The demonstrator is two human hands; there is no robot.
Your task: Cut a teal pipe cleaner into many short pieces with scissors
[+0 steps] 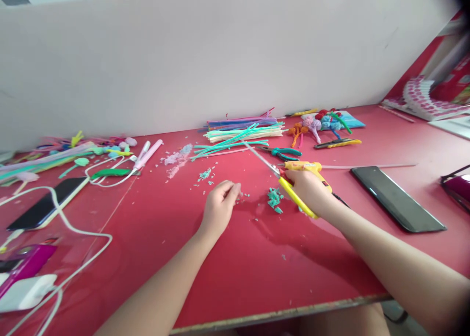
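My right hand [306,189] is closed on a pair of scissors [293,194] with yellow handles, its blades pointing up and to the left. Just behind that hand lies a yellow glue gun [307,166], partly covered by it. My left hand [219,206] rests low over the table, thumb and fingers pinched together; whatever may be between them is too small to make out. Between the hands sits a small heap of teal clippings [274,199]. More teal bits [205,174] and pale pink fluff [178,158] are scattered beyond my left hand.
Bundled pipe cleaners [242,132] and teal-handled pliers [284,153] lie toward the white partition [220,57]. Finished fuzzy flowers [312,124] are at back right. A black phone [398,199] lies right; another phone [49,203] and white cables [84,233] occupy the left.
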